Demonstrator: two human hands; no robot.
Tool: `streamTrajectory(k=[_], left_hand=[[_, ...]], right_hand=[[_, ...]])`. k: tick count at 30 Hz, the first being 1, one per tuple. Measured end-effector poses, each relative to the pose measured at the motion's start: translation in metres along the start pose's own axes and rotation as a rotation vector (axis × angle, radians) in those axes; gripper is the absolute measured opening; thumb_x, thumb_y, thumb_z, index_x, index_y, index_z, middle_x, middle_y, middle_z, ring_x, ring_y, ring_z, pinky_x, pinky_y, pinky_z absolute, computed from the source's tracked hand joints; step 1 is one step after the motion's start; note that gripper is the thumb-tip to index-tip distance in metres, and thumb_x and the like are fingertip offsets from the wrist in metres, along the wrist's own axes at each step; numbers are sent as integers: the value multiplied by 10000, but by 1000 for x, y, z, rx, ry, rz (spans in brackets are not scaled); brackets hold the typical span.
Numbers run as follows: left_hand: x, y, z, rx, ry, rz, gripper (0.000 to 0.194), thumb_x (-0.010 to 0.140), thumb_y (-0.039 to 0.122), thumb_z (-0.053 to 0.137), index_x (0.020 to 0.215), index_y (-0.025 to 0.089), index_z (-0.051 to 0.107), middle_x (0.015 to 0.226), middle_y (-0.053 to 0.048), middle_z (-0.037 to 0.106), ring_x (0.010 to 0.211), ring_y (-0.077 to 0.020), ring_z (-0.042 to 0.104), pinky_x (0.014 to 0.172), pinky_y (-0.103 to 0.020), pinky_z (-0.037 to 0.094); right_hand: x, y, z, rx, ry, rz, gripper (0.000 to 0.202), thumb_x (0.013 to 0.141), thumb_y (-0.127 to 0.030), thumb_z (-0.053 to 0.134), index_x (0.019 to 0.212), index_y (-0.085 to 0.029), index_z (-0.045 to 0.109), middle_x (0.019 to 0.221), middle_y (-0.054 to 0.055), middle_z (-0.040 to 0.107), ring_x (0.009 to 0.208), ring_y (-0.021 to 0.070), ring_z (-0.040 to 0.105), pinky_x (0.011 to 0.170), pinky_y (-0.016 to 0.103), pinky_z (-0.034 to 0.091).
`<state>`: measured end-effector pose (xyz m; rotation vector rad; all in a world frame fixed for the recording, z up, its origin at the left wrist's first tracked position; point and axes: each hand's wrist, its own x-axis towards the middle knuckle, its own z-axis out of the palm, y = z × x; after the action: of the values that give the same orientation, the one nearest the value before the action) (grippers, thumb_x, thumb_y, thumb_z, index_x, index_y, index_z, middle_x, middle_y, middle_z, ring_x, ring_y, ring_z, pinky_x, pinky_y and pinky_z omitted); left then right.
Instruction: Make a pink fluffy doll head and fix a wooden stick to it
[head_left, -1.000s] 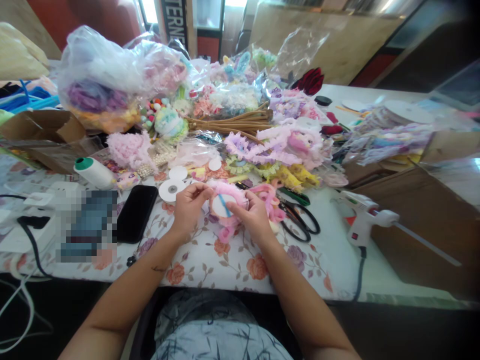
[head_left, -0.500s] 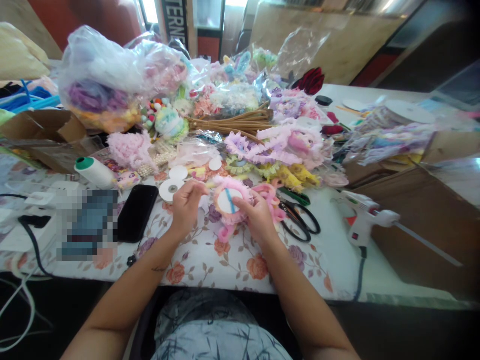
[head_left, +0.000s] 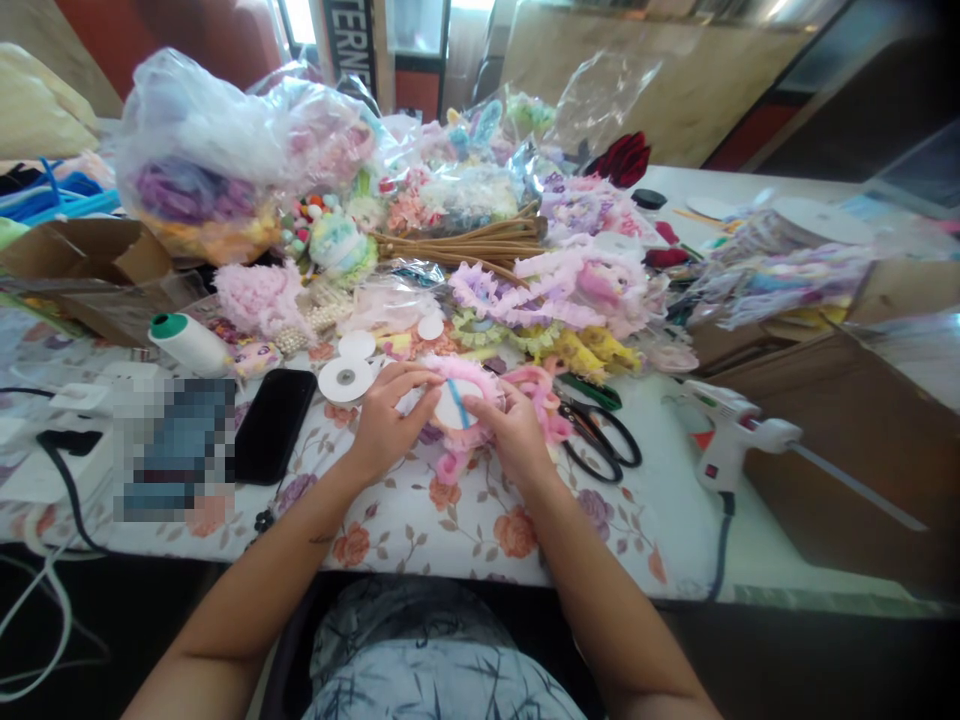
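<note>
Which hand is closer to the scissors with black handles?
Right: the right hand is just beside the scissors, pink strips between; the left hand is farther away, past the pink-edged disc.

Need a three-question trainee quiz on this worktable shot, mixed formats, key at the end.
1. Multiple choice: what colour is the strip across the white disc that the right hand holds?
A) green
B) blue
C) red

2. True or false: the scissors lie to the left of the phone.

3. Fill in: a long pale stick pokes out of the white ____ at the right of the table.

Key:
1. B.
2. False; the scissors lie to the right of the phone.
3. glue gun.
</note>
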<state>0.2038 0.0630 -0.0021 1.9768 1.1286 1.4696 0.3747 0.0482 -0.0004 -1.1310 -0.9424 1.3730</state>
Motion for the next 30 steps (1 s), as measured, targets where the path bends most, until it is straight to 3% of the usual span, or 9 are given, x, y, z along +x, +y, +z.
streamTrajectory(k=[8, 13, 17, 25, 30], left_hand=[[0, -1, 1, -7, -12, 8, 105, 870, 229, 613, 926, 206, 699, 927, -67, 686, 910, -192, 636, 863, -350, 506], [-2, -4, 2, 78, -13, 103, 123, 853, 197, 618, 947, 215, 695, 938, -65, 696, 923, -196, 633, 879, -362, 505], [-4, -9, 4, 115, -24, 103, 132, 849, 201, 616, 957, 217, 692, 956, -67, 699, 943, -200, 632, 892, -368, 504], [-4, -10, 4, 94, -64, 76, 136, 834, 199, 630, 953, 221, 691, 968, -70, 696, 984, -214, 622, 936, -387, 483], [0, -2, 0, -212, -48, -183, 137, 835, 251, 659, 959, 208, 697, 976, -67, 692, 959, -194, 631, 915, -349, 490]], right_hand=[[-3, -4, 1, -90, 14, -2, 320, 645, -397, 811, 831, -210, 631, 766, -6, 679, 646, 159, 612, 615, 281, 507], [-4, -6, 0, -273, 59, -92, 321, 667, -400, 789, 699, -209, 534, 568, -78, 467, 483, 82, 385, 458, 217, 322], [-3, -6, 0, -384, 78, -157, 370, 666, -389, 783, 633, -211, 459, 548, -92, 349, 490, 71, 275, 453, 220, 240], [-3, -8, -1, -455, 92, -168, 371, 653, -408, 780, 625, -212, 467, 546, -83, 385, 508, 85, 324, 473, 226, 281], [-4, -6, -1, -250, 78, -88, 317, 649, -402, 800, 731, -207, 563, 639, -57, 555, 552, 109, 494, 519, 231, 402]])
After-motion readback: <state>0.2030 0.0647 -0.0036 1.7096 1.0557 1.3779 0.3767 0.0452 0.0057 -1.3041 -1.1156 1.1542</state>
